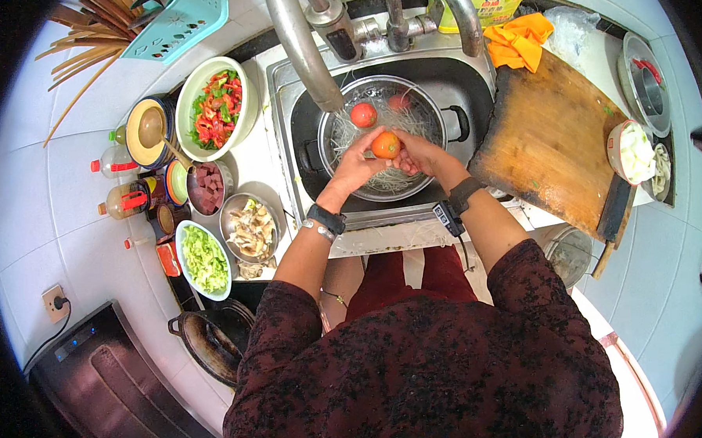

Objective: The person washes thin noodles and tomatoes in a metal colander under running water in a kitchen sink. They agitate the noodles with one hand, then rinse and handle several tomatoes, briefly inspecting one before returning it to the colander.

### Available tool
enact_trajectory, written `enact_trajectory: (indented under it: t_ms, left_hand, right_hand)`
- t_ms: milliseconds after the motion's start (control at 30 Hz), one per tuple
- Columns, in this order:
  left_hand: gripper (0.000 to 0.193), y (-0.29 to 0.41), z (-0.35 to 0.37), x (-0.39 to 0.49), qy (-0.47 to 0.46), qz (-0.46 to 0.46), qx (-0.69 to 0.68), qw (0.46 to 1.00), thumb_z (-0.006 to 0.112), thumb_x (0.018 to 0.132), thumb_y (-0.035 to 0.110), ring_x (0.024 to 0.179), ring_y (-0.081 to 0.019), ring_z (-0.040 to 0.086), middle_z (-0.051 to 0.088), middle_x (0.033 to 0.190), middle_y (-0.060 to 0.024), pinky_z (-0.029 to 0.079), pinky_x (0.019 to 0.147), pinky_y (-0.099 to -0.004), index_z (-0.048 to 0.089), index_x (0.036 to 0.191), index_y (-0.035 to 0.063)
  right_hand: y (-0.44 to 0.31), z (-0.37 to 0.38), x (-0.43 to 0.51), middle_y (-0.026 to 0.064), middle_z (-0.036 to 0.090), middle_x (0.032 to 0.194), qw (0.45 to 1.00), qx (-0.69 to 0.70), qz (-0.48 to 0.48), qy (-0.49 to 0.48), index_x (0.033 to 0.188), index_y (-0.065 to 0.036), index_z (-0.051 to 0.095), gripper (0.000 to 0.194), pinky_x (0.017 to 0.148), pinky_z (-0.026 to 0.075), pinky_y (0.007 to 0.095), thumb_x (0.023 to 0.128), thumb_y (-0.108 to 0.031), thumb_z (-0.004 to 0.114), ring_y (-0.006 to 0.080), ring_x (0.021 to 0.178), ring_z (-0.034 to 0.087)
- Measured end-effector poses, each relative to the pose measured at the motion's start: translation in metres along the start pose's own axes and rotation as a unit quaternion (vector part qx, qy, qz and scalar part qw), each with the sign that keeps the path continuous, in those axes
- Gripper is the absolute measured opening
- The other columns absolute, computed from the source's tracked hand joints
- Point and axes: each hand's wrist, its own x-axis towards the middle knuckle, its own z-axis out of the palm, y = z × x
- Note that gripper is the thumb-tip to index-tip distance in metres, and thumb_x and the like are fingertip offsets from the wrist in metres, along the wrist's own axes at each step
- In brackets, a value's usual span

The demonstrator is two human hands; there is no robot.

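Between both hands I hold an orange-red tomato (385, 145) over a steel pot (439, 106) with black handles. My left hand (357, 163) has its fingers on the tomato's left side, and my right hand (416, 153) cups it from the right and below. The pot stands in the sink (468, 76) and contains water and thin translucent noodles (341, 131). A redder tomato (363, 115) lies among the noodles just above my left hand. Another tomato (399, 102) is further back in the pot, partly covered by noodles. A curved metal faucet (304, 51) reaches over the pot's rim.
Left of the sink stand bowls of chopped peppers (217, 107), dark red cubes (210, 187), mushrooms (250, 229) and chopped greens (203, 260). At right, a wooden cutting board (550, 134) carries a cleaver (615, 207) and a bowl of white pieces (633, 152). An orange cloth (519, 40) lies behind.
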Motion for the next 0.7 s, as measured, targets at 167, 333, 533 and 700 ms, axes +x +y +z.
enact_trajectory:
  t_ms: [167,333,533,700]
  left_hand:
    - [0.064,-0.02,-0.003,0.011,-0.01,-0.091,-0.015,0.996,0.074,0.077,0.006,0.103,-0.0137,0.055,0.058,0.121,-0.0054,0.046,0.09,-0.0287,0.048,0.135,0.0069]
    - [0.074,-0.044,-0.016,0.005,0.148,-0.014,0.328,0.933,0.077,0.074,0.017,0.119,-0.028,0.053,0.053,0.13,-0.0181,0.042,0.101,-0.0345,0.042,0.136,-0.0003]
    - [0.124,-0.066,0.015,0.011,-0.004,-0.23,0.355,0.906,0.084,0.061,0.043,0.138,-0.049,0.013,0.011,0.148,-0.0341,0.02,0.113,-0.0484,0.007,0.146,-0.0021]
    - [0.131,-0.061,0.061,0.043,0.036,-0.324,0.321,0.889,0.083,0.06,0.045,0.138,-0.0545,0.0,0.0,0.148,-0.0367,0.01,0.113,-0.0579,-0.005,0.146,-0.0015]
  right_hand:
    - [0.005,0.004,-0.01,0.0051,0.059,0.062,0.998,-0.054,-0.018,0.039,0.092,-0.007,0.058,0.058,0.038,0.037,0.0248,0.096,-0.059,0.032,0.0109,0.043,0.049]
    - [-0.005,-0.001,-0.053,0.0025,0.063,0.074,0.885,-0.306,-0.255,0.241,0.104,-0.005,0.062,0.036,0.052,0.045,0.0248,0.093,-0.038,0.052,0.0118,0.058,0.057]
    - [-0.005,-0.074,-0.161,0.0189,0.059,0.119,0.694,-0.372,-0.407,0.463,0.119,-0.003,0.057,0.037,0.094,0.043,0.0384,0.094,-0.029,0.053,0.0351,0.11,0.055]
    - [0.022,-0.146,-0.192,0.0187,0.04,0.143,0.515,-0.573,-0.279,0.573,0.137,-0.006,0.043,0.052,0.111,0.023,0.0463,0.096,-0.039,0.045,0.0363,0.133,0.034]
